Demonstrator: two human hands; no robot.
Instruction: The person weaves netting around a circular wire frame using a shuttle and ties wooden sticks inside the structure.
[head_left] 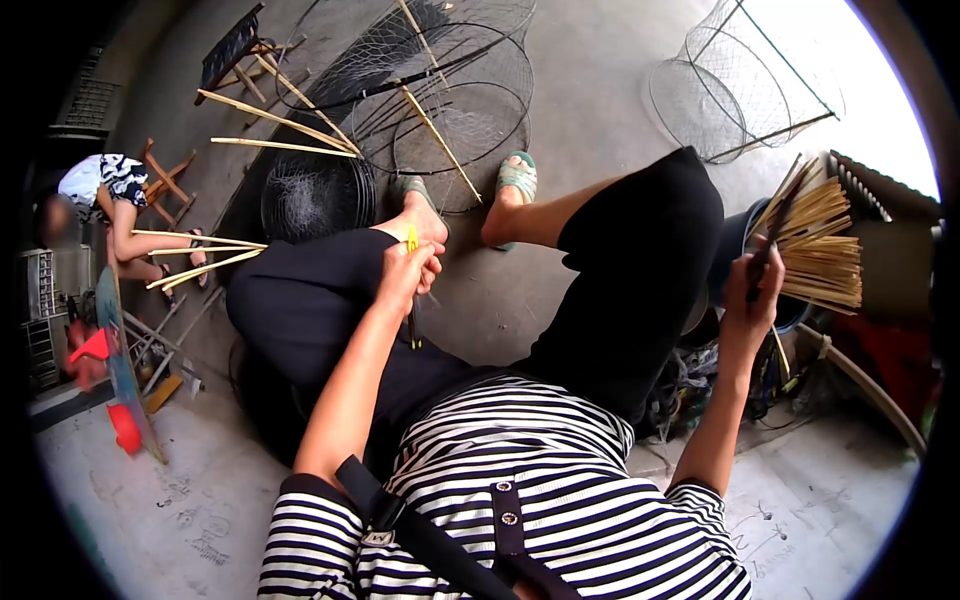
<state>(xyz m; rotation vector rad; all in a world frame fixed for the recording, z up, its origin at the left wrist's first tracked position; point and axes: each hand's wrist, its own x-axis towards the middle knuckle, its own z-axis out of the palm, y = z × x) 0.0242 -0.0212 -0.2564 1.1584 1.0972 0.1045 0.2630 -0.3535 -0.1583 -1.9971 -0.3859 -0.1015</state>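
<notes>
My left hand (408, 272) is above my left thigh, its fingers closed round a slim yellow-and-black tool (412, 238). The yellow tip sticks out above the fingers, and a dark part with a yellow end hangs below them. On the far right my right hand (752, 290) grips a long dark strip (778, 225), whose kind I cannot make out. This strip lies against a bundle of thin bamboo sticks (825, 240) standing in a dark blue bucket (733, 240).
Wire-and-net cages (460, 110) stand ahead of my feet, with bamboo sticks (437, 135) across them. Another net cage (725, 95) is at the back right. To the left, a person (125, 205) sits near a folding stool (168, 185). Coiled dark mesh (315, 200) lies by my left knee.
</notes>
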